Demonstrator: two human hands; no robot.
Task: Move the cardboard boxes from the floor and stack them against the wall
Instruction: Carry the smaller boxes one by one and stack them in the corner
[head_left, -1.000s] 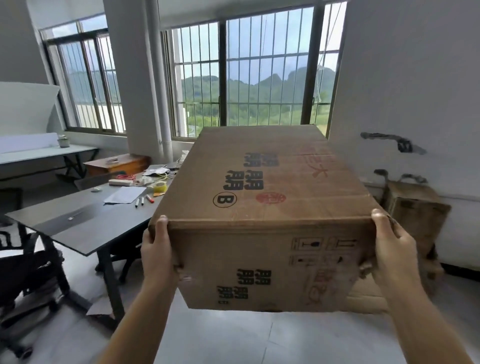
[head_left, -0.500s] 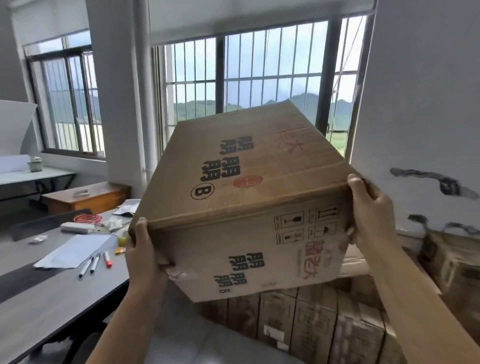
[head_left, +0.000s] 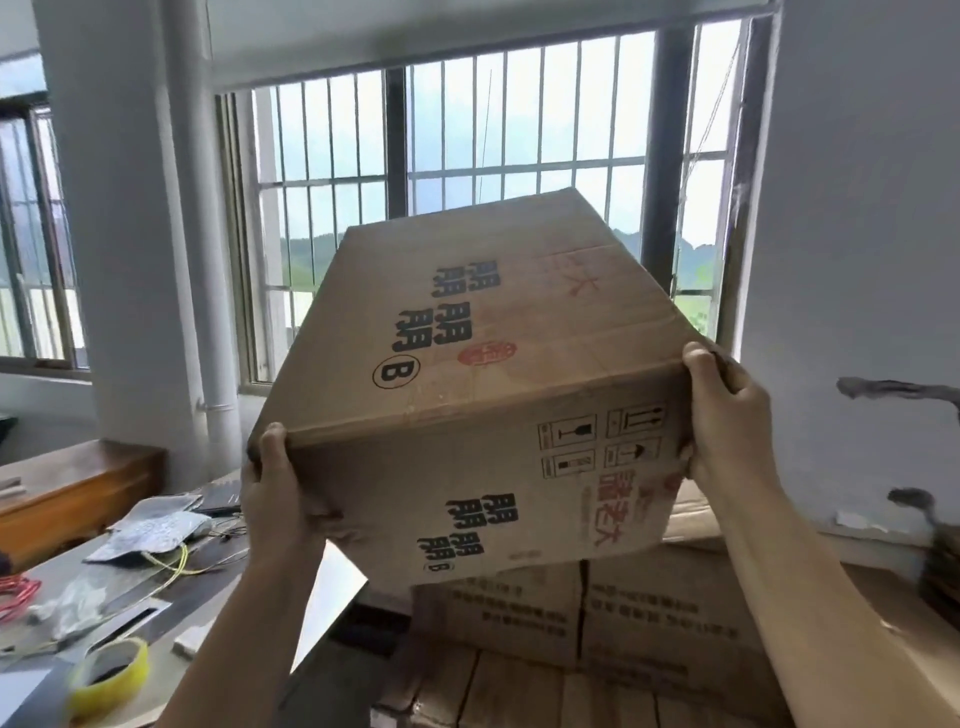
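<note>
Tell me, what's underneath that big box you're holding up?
Under the tilted cardboard box, held by the left hand and right hand, sit stacked cardboard boxes by the wall. Whether it touches them yet is hidden, as are their tops.

Brown cardboard box (head_left: 483, 374) with black characters and red stamp, yellow tape roll (head_left: 106, 670), white wall (head_left: 857, 208)

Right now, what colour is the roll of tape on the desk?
Yellow. The roll of tape lies on the desk at lower left in the head view, its only view.
</note>
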